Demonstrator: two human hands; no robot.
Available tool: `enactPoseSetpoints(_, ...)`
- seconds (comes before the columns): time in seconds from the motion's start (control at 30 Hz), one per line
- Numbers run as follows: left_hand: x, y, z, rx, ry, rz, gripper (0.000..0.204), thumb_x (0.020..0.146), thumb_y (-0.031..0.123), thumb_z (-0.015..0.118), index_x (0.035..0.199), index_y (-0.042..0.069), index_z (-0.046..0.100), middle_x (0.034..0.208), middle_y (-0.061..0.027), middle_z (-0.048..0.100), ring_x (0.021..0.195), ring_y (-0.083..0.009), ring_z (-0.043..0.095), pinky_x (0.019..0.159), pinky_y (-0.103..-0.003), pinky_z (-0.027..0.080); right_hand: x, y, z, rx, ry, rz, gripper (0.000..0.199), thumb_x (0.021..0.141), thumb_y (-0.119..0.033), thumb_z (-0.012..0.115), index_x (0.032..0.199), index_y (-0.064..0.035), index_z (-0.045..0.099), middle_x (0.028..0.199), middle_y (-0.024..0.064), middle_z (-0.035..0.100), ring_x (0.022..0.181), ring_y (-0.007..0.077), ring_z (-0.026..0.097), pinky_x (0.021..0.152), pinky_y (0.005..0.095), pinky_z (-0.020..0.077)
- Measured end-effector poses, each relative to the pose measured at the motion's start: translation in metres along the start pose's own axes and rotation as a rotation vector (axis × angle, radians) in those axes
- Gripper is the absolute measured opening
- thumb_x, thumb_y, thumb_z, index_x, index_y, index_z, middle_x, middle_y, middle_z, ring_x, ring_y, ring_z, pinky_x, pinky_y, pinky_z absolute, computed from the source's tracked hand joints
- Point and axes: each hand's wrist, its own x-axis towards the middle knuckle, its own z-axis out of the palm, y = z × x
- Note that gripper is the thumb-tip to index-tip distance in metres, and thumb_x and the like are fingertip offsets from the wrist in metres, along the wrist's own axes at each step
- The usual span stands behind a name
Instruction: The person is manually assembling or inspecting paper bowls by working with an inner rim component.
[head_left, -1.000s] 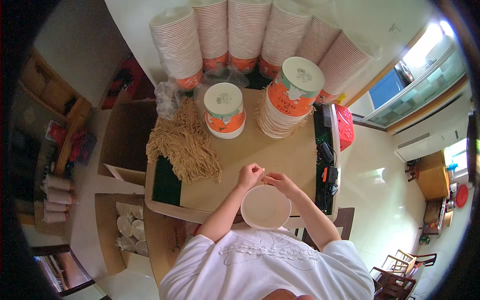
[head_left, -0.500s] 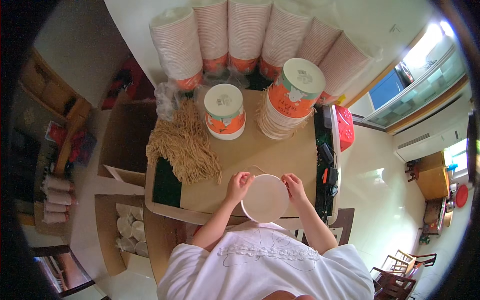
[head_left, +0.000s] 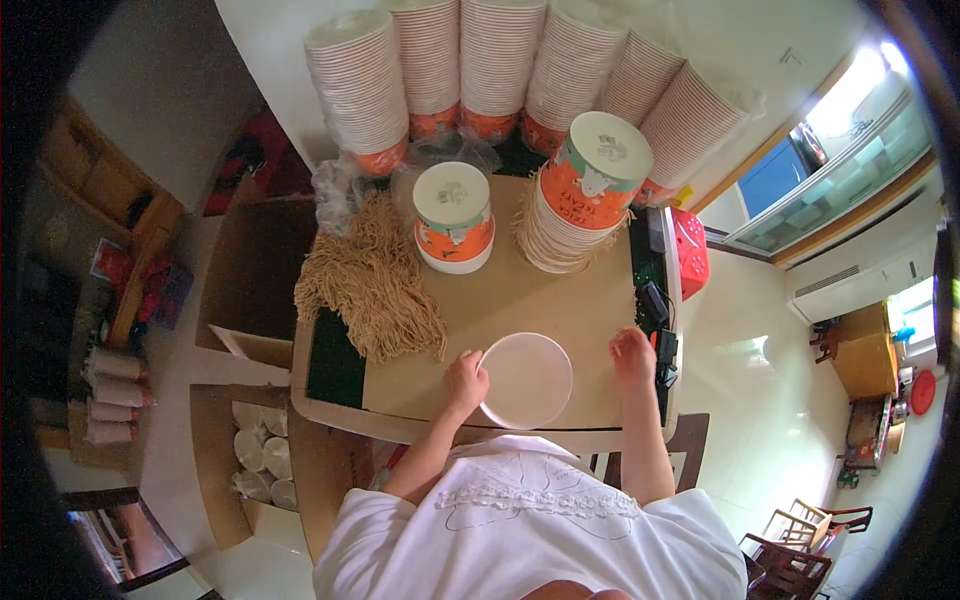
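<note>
My left hand (head_left: 466, 381) grips the left rim of a white paper bucket (head_left: 526, 380), whose round mouth faces up at the table's near edge. Apart from the bucket, my right hand (head_left: 631, 356) is raised to its right with fingers curled; whatever they hold, if anything, cannot be made out. Beyond my left hand lies a thick bundle of tan cords (head_left: 372, 290). Upside down behind the bucket stands a short stack of orange and green paper buckets (head_left: 453, 222). To its right is a taller upturned stack (head_left: 583, 205) with tan cords hanging around its lower rims.
Tall plastic-wrapped bucket stacks (head_left: 490, 60) line the table's back. Black devices with cables (head_left: 656, 310) lie along the right edge, beside a red plastic stool (head_left: 690, 255). An open carton with white buckets (head_left: 262, 455) stands at lower left. Cardboard (head_left: 490, 300) covers the tabletop.
My right hand has let go of the bucket's rim and moved right and slightly away from me. My left hand keeps its grip. The cord seen beyond the rim is no longer visible there.
</note>
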Motion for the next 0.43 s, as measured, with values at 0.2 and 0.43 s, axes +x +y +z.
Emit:
enactPoseSetpoints(0.2,0.018,-0.011,0.003,0.04,-0.101,0.103,0.029,0.069,0.003,0.05,0.096,0.007,0.059,0.086,-0.016,0.057,0.078,-0.0343,0.057,0.067,-0.043,0.047,-0.004,-0.067,-0.008,0.274,-0.067,-0.142,0.012,0.086,-0.012,0.05,0.079,-0.0024,0.054,0.074,0.0076,0.058,0.067,0.0169,0.055,0.066,0.0307,0.0484)
enactPoseSetpoints(0.43,0.046,0.007,0.003,0.177,-0.261,0.086,0.033,0.071,0.004,0.051,0.103,0.009,0.058,0.092,-0.0177,0.057,0.084,-0.0339,0.057,0.071,-0.042,0.047,-0.015,-0.111,-0.028,0.076,-0.408,-0.309,0.016,0.089,-0.019,0.049,0.076,-0.0091,0.046,0.06,-0.0019,0.041,0.051,0.0092,0.039,0.047,0.0229,0.0379)
